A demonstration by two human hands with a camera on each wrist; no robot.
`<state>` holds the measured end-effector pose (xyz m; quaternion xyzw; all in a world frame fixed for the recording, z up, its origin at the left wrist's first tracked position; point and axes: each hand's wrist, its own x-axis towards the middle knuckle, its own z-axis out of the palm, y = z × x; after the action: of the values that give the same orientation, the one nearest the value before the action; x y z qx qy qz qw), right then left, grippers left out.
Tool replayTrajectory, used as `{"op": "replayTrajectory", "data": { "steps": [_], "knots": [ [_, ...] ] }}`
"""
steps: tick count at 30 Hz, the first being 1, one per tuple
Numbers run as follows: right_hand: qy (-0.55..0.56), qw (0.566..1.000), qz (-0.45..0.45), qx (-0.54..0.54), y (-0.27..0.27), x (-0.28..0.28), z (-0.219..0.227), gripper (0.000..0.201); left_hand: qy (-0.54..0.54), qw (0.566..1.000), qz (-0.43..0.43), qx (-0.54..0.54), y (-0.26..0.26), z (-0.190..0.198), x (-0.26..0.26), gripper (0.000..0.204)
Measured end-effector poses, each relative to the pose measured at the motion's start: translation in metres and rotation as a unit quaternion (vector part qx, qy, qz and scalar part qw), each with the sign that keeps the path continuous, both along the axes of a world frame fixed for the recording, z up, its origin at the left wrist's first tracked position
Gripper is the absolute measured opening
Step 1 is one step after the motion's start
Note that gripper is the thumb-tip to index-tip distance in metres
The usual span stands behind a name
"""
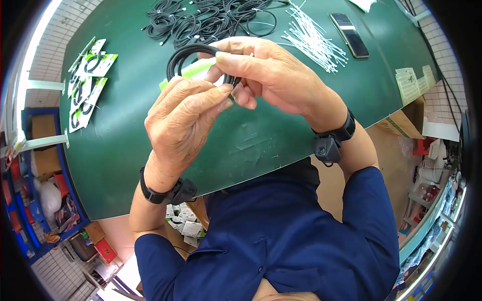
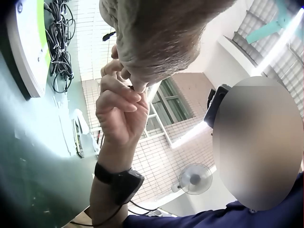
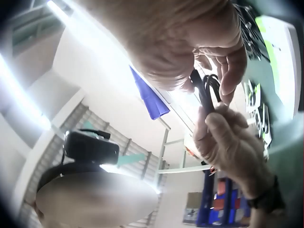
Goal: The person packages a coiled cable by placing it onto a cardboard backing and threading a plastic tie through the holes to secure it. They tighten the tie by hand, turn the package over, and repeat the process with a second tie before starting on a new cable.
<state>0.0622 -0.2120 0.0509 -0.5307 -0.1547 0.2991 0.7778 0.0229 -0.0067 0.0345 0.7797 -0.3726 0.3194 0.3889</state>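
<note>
A coiled black braided cable [image 1: 190, 49] is held up over the green table between both hands. My left hand [image 1: 183, 113] pinches the near side of the coil between thumb and fingers. From the far right, my right hand [image 1: 281, 75] grips the same coil, its thumb lying along the top of the loops. In the right wrist view the loops [image 3: 207, 92] stretch between the two hands, with a dark connector end [image 3: 194, 78] by the right fingers. Beneath the coil lies a green-and-white stack of cards [image 1: 199, 67], partly hidden by the hands.
Many coiled black cables [image 1: 211, 20] lie at the table's far side. White cable ties [image 1: 316, 42] are heaped right of them, beside a phone [image 1: 349, 35]. Packaged cables on cards [image 1: 88, 85] lie at the left. A cardboard box [image 1: 404, 120] stands past the right edge.
</note>
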Motion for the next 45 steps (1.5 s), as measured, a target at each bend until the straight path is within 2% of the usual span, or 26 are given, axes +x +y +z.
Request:
{"op": "replayTrajectory", "data": {
  "steps": [3,4,6,7,8,10,11,14,15,18,19,22,23,26,27,28,30,32,35,36,38,39,40,42,43,45],
  "knots": [
    [-0.054,0.995,-0.047,-0.073,-0.011,-0.008,0.007,0.039,0.056,0.998,-0.026,-0.009,0.006,0.005,-0.005,0.026],
    [-0.164,0.978,-0.079,-0.105,-0.016,-0.01,0.004,0.043,0.055,0.998,-0.023,-0.011,0.008,0.006,-0.005,0.026],
    [-0.377,0.901,-0.137,-0.162,-0.022,-0.011,-0.001,0.052,0.086,0.996,-0.03,-0.013,0.01,0.006,-0.005,0.026],
    [-0.377,0.902,-0.133,-0.163,-0.021,-0.01,0.001,0.052,0.102,0.994,-0.033,-0.014,0.01,0.005,-0.005,0.026],
    [-0.478,0.847,-0.112,-0.203,-0.021,-0.009,0.003,0.053,0.104,0.994,-0.031,-0.016,0.01,0.006,-0.005,0.026],
    [-0.655,0.702,-0.067,-0.271,-0.022,-0.008,0.009,0.056,0.087,0.993,-0.073,0.018,0.006,0.009,-0.001,0.025],
    [-0.652,0.705,-0.067,-0.272,-0.022,-0.007,0.013,0.056,0.079,0.992,-0.096,0.036,0.004,0.012,0.001,0.025],
    [-0.614,0.686,0.09,-0.381,-0.019,0.001,0.027,0.047,0.064,0.986,-0.127,0.09,0.005,0.028,0.009,0.023],
    [-0.61,0.689,0.087,-0.382,-0.021,0.006,0.031,0.047,0.055,0.981,-0.142,0.117,0.006,0.033,0.012,0.022],
    [-0.545,0.773,0.175,-0.272,-0.026,0.022,0.04,0.031,0.076,0.972,-0.183,0.127,0.016,0.047,0.026,0.02],
    [-0.544,0.776,0.172,-0.27,-0.027,0.022,0.04,0.031,0.084,0.968,-0.2,0.13,0.019,0.048,0.028,0.02],
    [-0.529,0.839,0.074,-0.103,-0.03,0.02,0.042,0.015,0.075,0.971,-0.195,0.116,0.025,0.051,0.031,0.019],
    [-0.529,0.839,0.071,-0.102,-0.031,0.019,0.042,0.015,0.069,0.973,-0.194,0.106,0.025,0.051,0.031,0.018],
    [-0.626,0.764,0.003,-0.157,-0.033,0.015,0.043,0.019,0.072,0.975,-0.191,0.084,0.024,0.047,0.031,0.018],
    [-0.627,0.763,0.002,-0.155,-0.032,0.014,0.044,0.019,0.074,0.977,-0.187,0.072,0.025,0.045,0.03,0.017],
    [-0.708,0.681,-0.03,-0.185,-0.031,0.014,0.043,0.02,0.073,0.977,-0.187,0.074,0.025,0.042,0.03,0.017],
    [-0.834,0.489,-0.092,-0.238,-0.029,0.013,0.042,0.021,0.115,0.976,-0.185,0.029,0.026,0.034,0.028,0.017],
    [-0.827,0.493,-0.093,-0.255,-0.028,0.009,0.041,0.021,0.138,0.973,-0.185,0.009,0.028,0.025,0.03,0.016],
    [-0.807,0.504,-0.098,-0.29,-0.031,0.007,0.033,0.021,0.091,0.981,-0.163,0.045,0.035,0.007,0.038,0.03],
    [-0.75,0.605,-0.11,-0.243,-0.032,0.01,0.026,0.02,0.095,0.98,-0.166,0.05,0.036,0.001,0.037,0.03],
    [-0.603,0.775,-0.131,-0.135,-0.037,0.018,0.009,0.019,0.168,0.985,-0.042,0.019,0.034,-0.009,0.03,0.05],
    [-0.6,0.776,-0.138,-0.135,-0.04,0.025,-0.001,0.019,0.2,0.98,0.022,0.003,0.034,-0.016,0.028,0.061],
    [-0.623,0.755,-0.165,-0.121,-0.042,0.032,-0.013,0.018,0.203,0.979,0.018,0.009,0.038,-0.023,0.028,0.061],
    [-0.667,0.707,-0.215,-0.095,-0.047,0.043,-0.029,0.017,0.224,0.949,0.103,0.197,0.051,-0.04,0.028,0.081],
    [-0.667,0.706,-0.219,-0.094,-0.048,0.041,-0.028,0.017,0.227,0.919,0.146,0.288,0.054,-0.045,0.029,0.092],
    [-0.57,0.78,-0.229,-0.119,-0.049,0.029,-0.026,0.018,0.235,0.909,0.152,0.309,0.056,-0.053,0.03,0.095]
  ]
}}
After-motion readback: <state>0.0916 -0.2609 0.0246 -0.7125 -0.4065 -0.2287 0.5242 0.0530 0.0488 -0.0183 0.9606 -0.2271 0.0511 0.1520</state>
